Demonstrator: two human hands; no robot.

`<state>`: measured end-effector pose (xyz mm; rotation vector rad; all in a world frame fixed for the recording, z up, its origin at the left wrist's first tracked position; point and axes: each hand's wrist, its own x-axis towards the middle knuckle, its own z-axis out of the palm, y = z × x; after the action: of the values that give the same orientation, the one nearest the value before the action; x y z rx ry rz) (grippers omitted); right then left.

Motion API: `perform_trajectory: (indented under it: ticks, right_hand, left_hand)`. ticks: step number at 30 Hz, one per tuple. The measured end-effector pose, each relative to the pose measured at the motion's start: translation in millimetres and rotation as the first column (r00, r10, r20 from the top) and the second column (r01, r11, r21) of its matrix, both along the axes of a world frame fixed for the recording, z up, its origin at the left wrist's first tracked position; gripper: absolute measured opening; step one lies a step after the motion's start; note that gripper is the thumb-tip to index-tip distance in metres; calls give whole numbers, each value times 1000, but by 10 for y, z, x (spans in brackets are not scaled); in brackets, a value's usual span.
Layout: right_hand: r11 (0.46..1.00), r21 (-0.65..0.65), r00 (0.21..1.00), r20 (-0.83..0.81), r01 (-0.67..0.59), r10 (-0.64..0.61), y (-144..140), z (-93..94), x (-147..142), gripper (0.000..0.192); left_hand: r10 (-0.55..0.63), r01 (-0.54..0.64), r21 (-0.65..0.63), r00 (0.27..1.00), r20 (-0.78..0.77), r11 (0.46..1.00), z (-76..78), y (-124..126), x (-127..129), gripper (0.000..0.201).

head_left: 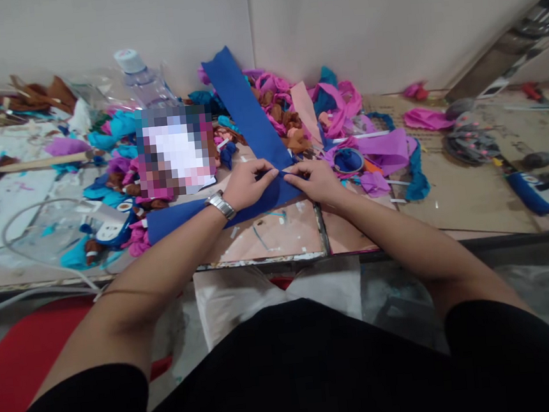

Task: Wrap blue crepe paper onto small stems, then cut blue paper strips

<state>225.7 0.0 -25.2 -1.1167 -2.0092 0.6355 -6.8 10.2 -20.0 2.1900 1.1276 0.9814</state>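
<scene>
A: Hand pose?
B: Left hand (249,184) and right hand (314,180) both pinch the blue paper strip (246,115) at its fold, fingertips nearly meeting, forearms converging.
A: Strip location?
B: On the pink board (277,234), running up from the fold into the crepe scrap pile (304,107).
A: Anything unclear?
B: Blurred patch left of the strip. Board's near edge just below the fold.
</scene>
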Motion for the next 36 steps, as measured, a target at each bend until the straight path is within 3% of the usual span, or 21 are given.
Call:
perform_trajectory:
  ticks: [23,36]
  right_hand:
    - [998,53,1000,15,-26,26,-57,35,-51,29]
    - [998,60,999,26,34,-36,-80,43,-60,38]
  left_hand:
    - [-50,50,-3,999,-7,999,30,-51,13,39]
    - [-37,37,9,999,4,999,41,-65,22,38]
